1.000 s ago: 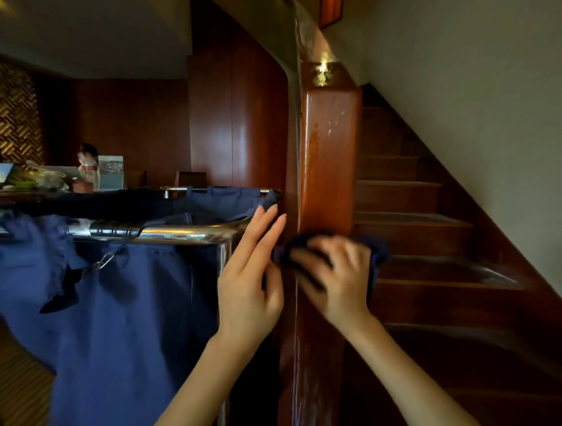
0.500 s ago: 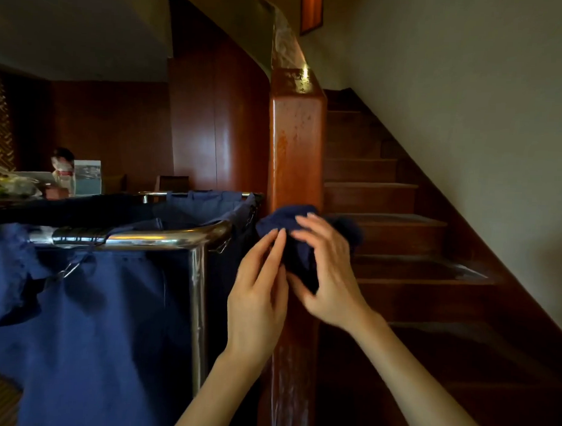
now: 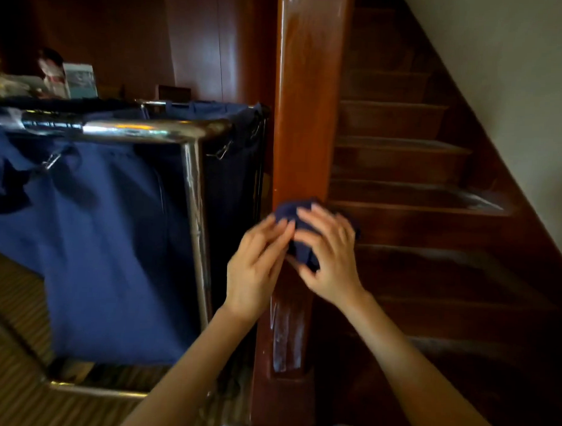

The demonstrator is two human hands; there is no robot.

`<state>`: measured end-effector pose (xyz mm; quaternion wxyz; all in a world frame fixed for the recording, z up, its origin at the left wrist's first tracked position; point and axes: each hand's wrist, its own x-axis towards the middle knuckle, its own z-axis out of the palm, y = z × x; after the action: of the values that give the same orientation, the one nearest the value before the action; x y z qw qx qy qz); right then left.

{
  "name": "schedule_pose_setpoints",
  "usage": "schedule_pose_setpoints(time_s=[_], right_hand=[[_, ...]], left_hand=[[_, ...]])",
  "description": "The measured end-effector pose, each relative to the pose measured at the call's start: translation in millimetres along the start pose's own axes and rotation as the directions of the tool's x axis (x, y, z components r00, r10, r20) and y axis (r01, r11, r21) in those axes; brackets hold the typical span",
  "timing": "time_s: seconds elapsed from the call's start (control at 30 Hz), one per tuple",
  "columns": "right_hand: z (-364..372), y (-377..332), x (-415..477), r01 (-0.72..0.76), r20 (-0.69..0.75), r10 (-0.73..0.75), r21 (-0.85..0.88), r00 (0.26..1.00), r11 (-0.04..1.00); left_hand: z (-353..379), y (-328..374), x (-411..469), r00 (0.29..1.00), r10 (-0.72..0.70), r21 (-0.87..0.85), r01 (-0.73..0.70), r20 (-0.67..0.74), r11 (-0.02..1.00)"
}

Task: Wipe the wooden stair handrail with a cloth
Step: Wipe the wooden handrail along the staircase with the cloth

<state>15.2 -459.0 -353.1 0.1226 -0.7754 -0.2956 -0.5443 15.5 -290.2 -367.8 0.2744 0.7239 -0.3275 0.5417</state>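
Observation:
A thick, glossy wooden newel post (image 3: pixel 309 102) of the stair handrail rises through the middle of the head view. Pale streaks mark its lower part. A bunched dark blue cloth (image 3: pixel 303 255) sits against the post at mid height. My right hand (image 3: pixel 330 259) grips the cloth, fingers curled over it. My left hand (image 3: pixel 255 272) is just left of it, with straight fingers touching the cloth's left edge. Much of the cloth is hidden behind both hands.
A cart with a chrome frame (image 3: pixel 191 178) and a blue fabric bag (image 3: pixel 106 238) stands tight against the post's left side. Dark wooden stairs (image 3: pixel 401 191) climb on the right beside a pale wall (image 3: pixel 517 77). A person (image 3: pixel 50 64) sits far back left. Striped carpet (image 3: pixel 9 378) covers the floor.
The view has tilted down. Both hands and the cloth now sit lower on the post. My left hand has come off the post's side and closed in on the cloth.

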Motion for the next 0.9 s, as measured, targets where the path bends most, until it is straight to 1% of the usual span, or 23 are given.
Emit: schedule_pose_setpoints(time_s=[0.03, 0.1, 0.13, 0.2, 0.23, 0.27, 0.37, 0.4, 0.43, 0.5, 0.57, 0.6, 0.63, 0.7, 0.73, 0.77, 0.8, 0.83, 0.9], right_hand=[[6, -5, -27, 0.016, 0.059, -0.015, -0.019, 0.998, 1.000], [13, -16, -71, 0.051, 0.178, -0.041, -0.054, 0.983, 0.997], [13, -19, -81, 0.074, 0.220, -0.059, -0.061, 0.974, 0.995], [6, -19, -69, 0.150, 0.268, -0.129, -0.059, 0.955, 0.987], [1, -16, -51, 0.181, 0.267, -0.164, -0.041, 0.950, 0.983], [-3, -13, -29, 0.188, 0.231, -0.178, -0.021, 0.956, 0.982], [-7, -4, 22, 0.112, 0.060, -0.114, 0.044, 0.992, 0.993], [-3, -4, 26, 0.094, 0.014, -0.095, 0.051, 0.995, 0.994], [1, -4, 21, 0.085, -0.009, -0.084, 0.052, 0.996, 0.995], [15, -5, -16, 0.060, -0.002, -0.060, 0.065, 0.998, 0.996], [31, -13, -79, 0.013, 0.090, -0.017, 0.049, 0.996, 0.999], [38, -21, -115, -0.016, 0.150, 0.010, 0.033, 0.989, 0.999], [44, -31, -151, -0.052, 0.211, 0.048, 0.012, 0.976, 0.999], [52, -53, -208, -0.131, 0.322, 0.144, -0.061, 0.936, 0.989], [55, -64, -225, -0.159, 0.368, 0.181, -0.090, 0.912, 0.983], [56, -70, -233, -0.172, 0.389, 0.197, -0.097, 0.900, 0.980], [55, -72, -231, -0.171, 0.389, 0.188, -0.077, 0.902, 0.982], [53, -68, -221, -0.147, 0.378, 0.152, -0.043, 0.913, 0.988], [48, -52, -189, -0.057, 0.346, 0.056, -0.007, 0.937, 0.998]], left_hand=[[-1, 0, -26, 0.999, -0.003, 0.010, 0.003, 0.046, 1.000], [-3, 5, -68, 0.991, -0.054, 0.041, 0.050, 0.126, 0.998], [-4, 7, -78, 0.985, -0.078, 0.056, 0.070, 0.153, 0.996], [-8, 9, -72, 0.981, -0.088, 0.066, 0.078, 0.171, 0.995], [-10, 9, -59, 0.984, -0.084, 0.065, 0.075, 0.155, 0.995], [-13, 8, -42, 0.990, -0.082, 0.061, 0.075, 0.113, 0.995], [-16, 3, 8, 0.992, -0.098, 0.030, 0.100, -0.079, 0.994], [-15, 2, 14, 0.988, -0.097, 0.019, 0.100, -0.121, 0.995], [-13, 2, 12, 0.987, -0.091, 0.002, 0.092, -0.132, 0.996], [-8, 0, -15, 0.993, -0.090, -0.036, 0.088, -0.078, 0.995], [-2, 4, -65, 0.985, -0.158, -0.065, 0.162, 0.062, 0.985], [1, 9, -93, 0.963, -0.219, -0.063, 0.231, 0.160, 0.971], [4, 15, -118, 0.922, -0.289, -0.040, 0.309, 0.258, 0.950], [12, 25, -155, 0.798, -0.437, 0.038, 0.465, 0.415, 0.885], [15, 29, -166, 0.721, -0.503, 0.074, 0.538, 0.477, 0.840], [17, 31, -171, 0.658, -0.547, 0.101, 0.588, 0.517, 0.803], [16, 32, -172, 0.637, -0.562, 0.114, 0.602, 0.528, 0.790], [14, 31, -169, 0.660, -0.553, 0.107, 0.589, 0.508, 0.801], [5, 25, -153, 0.773, -0.506, 0.031, 0.536, 0.383, 0.844]])
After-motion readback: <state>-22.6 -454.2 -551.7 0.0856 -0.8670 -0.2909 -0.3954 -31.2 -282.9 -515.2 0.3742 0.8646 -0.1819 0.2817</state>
